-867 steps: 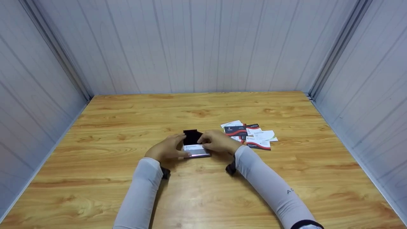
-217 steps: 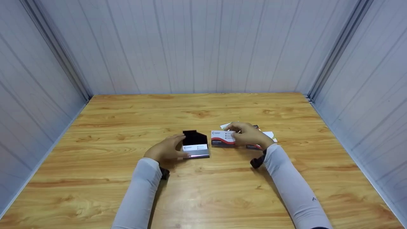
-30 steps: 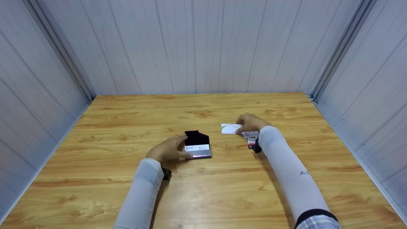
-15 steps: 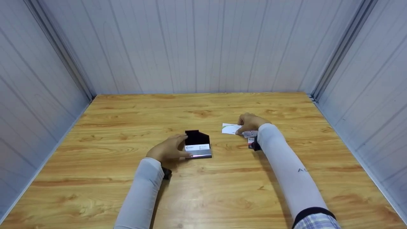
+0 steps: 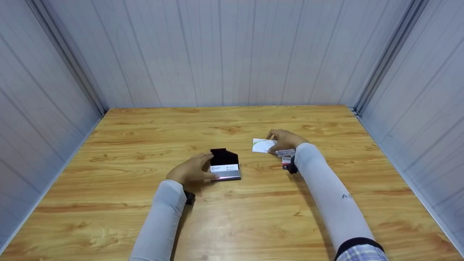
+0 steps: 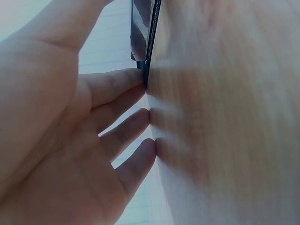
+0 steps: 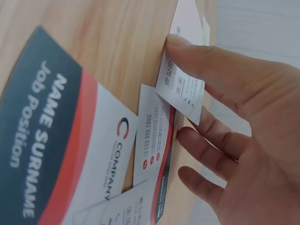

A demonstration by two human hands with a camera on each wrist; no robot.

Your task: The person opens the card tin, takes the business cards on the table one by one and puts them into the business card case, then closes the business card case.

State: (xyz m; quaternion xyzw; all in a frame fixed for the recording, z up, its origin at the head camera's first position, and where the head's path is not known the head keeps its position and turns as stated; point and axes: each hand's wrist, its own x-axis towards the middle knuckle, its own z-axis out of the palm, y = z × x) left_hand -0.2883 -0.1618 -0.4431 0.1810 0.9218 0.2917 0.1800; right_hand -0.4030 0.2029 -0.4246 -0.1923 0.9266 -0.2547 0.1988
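Observation:
A black card case (image 5: 224,165) stands open on the wooden table (image 5: 119,203), with a white card in its pocket. My left hand (image 5: 206,166) steadies the case from the left, thumb and index finger against its edge. In the left wrist view the case edge (image 6: 146,42) sits between thumb and forefinger of that hand (image 6: 140,93), the other fingertips on the wood. My right hand (image 5: 272,143) pinches a white card with a green mark (image 5: 261,145) at the loose pile. In the right wrist view its fingertips (image 7: 178,44) lie on a small white card (image 7: 180,86).
Loose business cards (image 5: 286,156) lie under my right wrist, red, black and white ones (image 7: 65,154) among them. Grey panel walls (image 5: 232,54) close in the table at the back and on both sides.
Over the last second the right hand has stayed at the pile and the white card has tipped up slightly. The left hand and the case have not moved.

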